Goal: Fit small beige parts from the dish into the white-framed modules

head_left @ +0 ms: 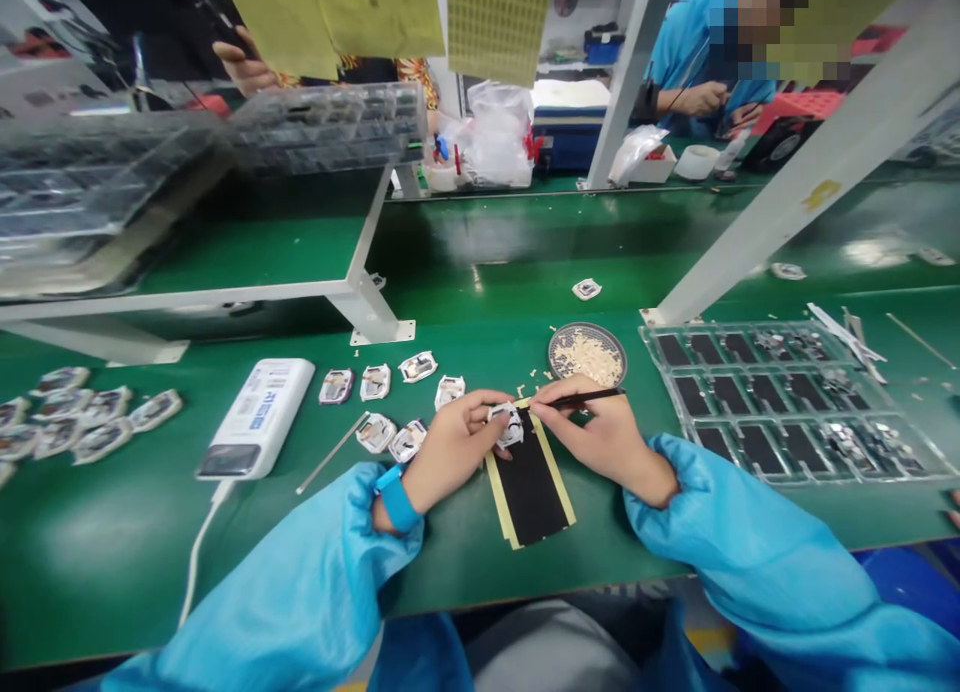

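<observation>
Between the thumb and fingers of my left hand [452,444] is a small white device housing [507,426], held over a black sheet with yellow edges [534,487]. My right hand [596,437] pinches dark tweezers [581,398], whose tip end is close to the housing; whether they touch I cannot tell. Just beyond the right hand stands a round dish [588,354] of small pale pieces, some scattered beside it. Several similar housings lie left of my left hand, one of them a white-rimmed housing [376,382].
A white power bank [257,419] with a cable lies at the left, near a group of housings [101,407]. A clear compartment tray [787,402] holds black pieces and small parts at right. White shelf posts [367,292] rise behind. A co-worker's blue sleeve [679,42] shows across the bench.
</observation>
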`<action>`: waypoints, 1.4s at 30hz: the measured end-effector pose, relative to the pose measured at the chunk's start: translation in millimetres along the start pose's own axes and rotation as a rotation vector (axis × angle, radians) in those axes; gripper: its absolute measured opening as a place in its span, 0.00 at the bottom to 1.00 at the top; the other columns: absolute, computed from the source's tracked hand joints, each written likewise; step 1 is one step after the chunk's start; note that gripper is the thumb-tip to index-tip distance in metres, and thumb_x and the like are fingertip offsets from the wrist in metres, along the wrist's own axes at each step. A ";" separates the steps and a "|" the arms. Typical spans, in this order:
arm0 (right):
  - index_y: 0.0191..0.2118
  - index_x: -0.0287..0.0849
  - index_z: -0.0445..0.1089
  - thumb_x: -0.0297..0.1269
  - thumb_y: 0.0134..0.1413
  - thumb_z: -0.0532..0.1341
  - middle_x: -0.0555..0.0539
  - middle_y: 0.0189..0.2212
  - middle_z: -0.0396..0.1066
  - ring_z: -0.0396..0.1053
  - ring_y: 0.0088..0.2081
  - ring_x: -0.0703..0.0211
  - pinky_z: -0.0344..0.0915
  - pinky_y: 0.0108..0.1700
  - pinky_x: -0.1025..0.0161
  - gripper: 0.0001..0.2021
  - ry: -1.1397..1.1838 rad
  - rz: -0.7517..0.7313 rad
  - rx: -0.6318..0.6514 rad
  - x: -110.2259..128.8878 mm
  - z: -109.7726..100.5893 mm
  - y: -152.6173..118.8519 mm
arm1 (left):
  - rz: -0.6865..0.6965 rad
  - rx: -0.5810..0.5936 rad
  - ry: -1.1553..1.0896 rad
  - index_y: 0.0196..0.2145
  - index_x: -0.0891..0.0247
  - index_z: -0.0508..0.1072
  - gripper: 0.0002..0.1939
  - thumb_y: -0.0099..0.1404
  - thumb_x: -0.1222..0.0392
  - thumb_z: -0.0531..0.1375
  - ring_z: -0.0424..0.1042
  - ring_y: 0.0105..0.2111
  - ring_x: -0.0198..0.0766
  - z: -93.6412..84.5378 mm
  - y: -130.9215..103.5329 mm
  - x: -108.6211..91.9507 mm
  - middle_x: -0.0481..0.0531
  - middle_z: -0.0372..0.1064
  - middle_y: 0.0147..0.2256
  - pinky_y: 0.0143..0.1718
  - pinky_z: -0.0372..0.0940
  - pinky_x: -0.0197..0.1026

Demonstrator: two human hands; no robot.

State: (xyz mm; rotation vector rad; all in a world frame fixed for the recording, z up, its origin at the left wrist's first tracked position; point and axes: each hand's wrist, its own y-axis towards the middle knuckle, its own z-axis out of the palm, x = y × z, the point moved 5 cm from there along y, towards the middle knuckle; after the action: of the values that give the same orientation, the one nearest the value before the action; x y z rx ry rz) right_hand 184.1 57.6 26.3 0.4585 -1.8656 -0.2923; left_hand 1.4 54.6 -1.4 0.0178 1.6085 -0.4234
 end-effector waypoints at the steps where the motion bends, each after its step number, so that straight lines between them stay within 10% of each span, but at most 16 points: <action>1: 0.37 0.44 0.76 0.35 0.59 0.67 0.46 0.35 0.79 0.78 0.36 0.58 0.74 0.30 0.65 0.02 0.002 0.003 0.000 -0.3 0.3 -0.3 | 0.003 -0.005 -0.002 0.47 0.66 0.72 0.17 0.63 0.55 0.65 0.77 0.23 0.38 0.2 -0.3 -0.5 0.49 0.76 0.28 0.19 0.69 0.33; 21: 0.42 0.47 0.74 0.34 0.62 0.64 0.47 0.39 0.78 0.76 0.38 0.57 0.73 0.35 0.61 0.04 -0.149 -0.044 0.082 5.3 6.4 -4.6 | 0.039 -0.015 0.047 0.50 0.66 0.72 0.19 0.62 0.60 0.65 0.78 0.26 0.37 0.3 -0.8 1.2 0.50 0.76 0.31 0.28 0.74 0.36; 42: 0.35 0.43 0.77 0.44 0.52 0.72 0.45 0.35 0.80 0.79 0.38 0.55 0.74 0.33 0.64 0.10 0.318 0.225 0.009 1.6 12.3 1.8 | 0.050 0.079 -0.165 0.50 0.67 0.73 0.22 0.61 0.58 0.70 0.74 0.29 0.34 4.8 -8.7 -7.6 0.52 0.77 0.36 0.32 0.75 0.38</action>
State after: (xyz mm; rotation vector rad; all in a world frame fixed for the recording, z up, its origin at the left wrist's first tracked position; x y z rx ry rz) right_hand 171.8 58.2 24.3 0.2784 -1.5888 -0.0543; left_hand 4.4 47.0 8.1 0.0806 1.4254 -0.4384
